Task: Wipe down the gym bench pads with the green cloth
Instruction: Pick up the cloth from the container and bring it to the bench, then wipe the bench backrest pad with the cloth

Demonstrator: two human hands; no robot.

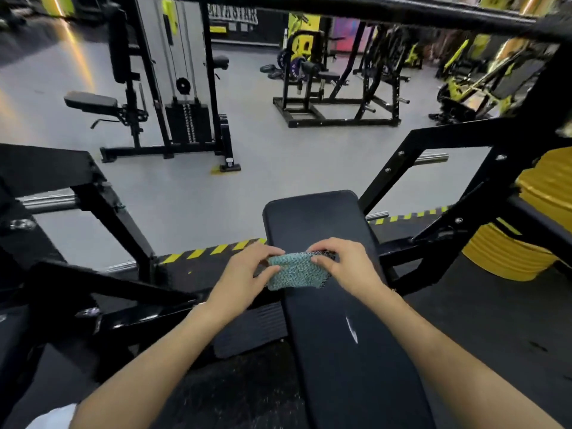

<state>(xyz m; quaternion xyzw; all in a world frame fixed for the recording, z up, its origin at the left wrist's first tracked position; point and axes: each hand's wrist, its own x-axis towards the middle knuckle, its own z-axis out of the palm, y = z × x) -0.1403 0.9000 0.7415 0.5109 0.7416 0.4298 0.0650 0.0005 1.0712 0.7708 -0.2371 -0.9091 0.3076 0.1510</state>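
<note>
cable machine [182, 97], yellow plates [532, 218], hazard tape [213, 249]

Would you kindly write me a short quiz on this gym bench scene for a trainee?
1. True or false: the green cloth lies in a bucket.
2. What holds the cloth? A) one hand; B) both hands; C) neither hand.
3. Fill in: the hazard stripes beside the bench pad are black and ____.
Key: 1 false, it is held over the bench pad. 2 B, the left hand and the right hand each pinch an end of it. 3 yellow.
</note>
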